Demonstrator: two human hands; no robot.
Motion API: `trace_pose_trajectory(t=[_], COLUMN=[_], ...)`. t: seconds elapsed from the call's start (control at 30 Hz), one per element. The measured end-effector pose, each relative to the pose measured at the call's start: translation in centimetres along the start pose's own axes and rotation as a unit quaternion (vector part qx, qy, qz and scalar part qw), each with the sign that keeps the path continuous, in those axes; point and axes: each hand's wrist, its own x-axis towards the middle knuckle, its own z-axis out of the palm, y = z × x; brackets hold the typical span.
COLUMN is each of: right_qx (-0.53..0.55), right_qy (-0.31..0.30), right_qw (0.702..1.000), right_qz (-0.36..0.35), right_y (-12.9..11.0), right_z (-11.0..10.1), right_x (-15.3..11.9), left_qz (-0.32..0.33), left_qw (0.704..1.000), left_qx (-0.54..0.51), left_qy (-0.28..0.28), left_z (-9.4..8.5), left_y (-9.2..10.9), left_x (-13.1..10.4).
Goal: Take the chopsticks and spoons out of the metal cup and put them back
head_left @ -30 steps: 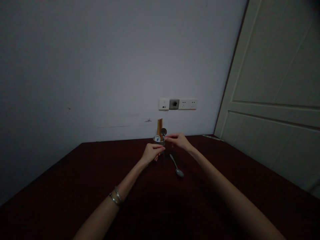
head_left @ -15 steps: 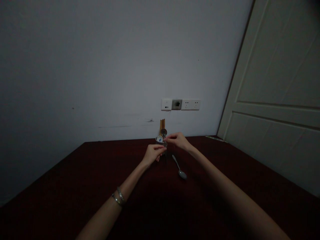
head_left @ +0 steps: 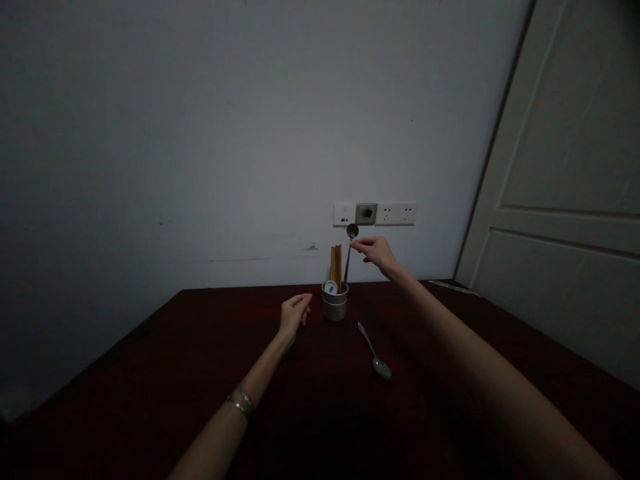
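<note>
If the spoon pinched in the right hand bumps it, the cup near the table's back edge might tip. The left hand is shut.

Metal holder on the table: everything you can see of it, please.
The metal holder looks like dull grey metal: round, open-topped, with a raised band below the rim. It stands upright on the dark red table, near the wall. Wooden-looking sticks and a white piece with a blue mark poke out. A long-handled spoon meets its rim; neither hand touches the holder. Its inside is hidden.
</note>
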Motion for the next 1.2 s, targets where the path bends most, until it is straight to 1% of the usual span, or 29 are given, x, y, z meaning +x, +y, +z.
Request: trace_pose_trajectory(t=[0.17,0.33,0.43,0.6,0.7,0.93,1.2], right_qx=[0.009,-0.016,-0.035,-0.051,-0.056,-0.059,-0.083], right_qy=[0.015,-0.001,-0.015,-0.02,-0.035,-0.059,-0.074], right_qw=[1.0,0.998,0.998,0.998,0.997,0.996,0.993], right_qz=[0.021,0.059,0.055,0.022,0.026,0.032,0.027], right_y=[1.8,4.5,6.4,9.4,10.7,12.3,12.4], right_z=[1.6,3.4,4.1,5.0,5.5,6.3,6.2], right_x=[1.3,1.1,0.8,0.5,0.1,-0.7,-0.7], left_qz=[-0.011,-0.029,-0.033,-0.039,-0.038,-0.04,-0.04], left_qw=[1.0,0.999,0.999,0.998,0.997,0.997,0.996], left_qx=[0.015,0.017,0.028,0.052,0.067,0.07,0.08], left_qy=[0.016,0.013,0.006,0.001,0.002,-0.007,-0.008], left_z=[-0.6,-0.6,-0.4,-0.3,-0.4,-0.5,-0.5], left_y=[-1.5,-2.5,-2.7,-3.2,-3.6,-4.1,-4.2], left_x=[0.2,0.5,0.4,0.1,0.1,0.3,0.2])
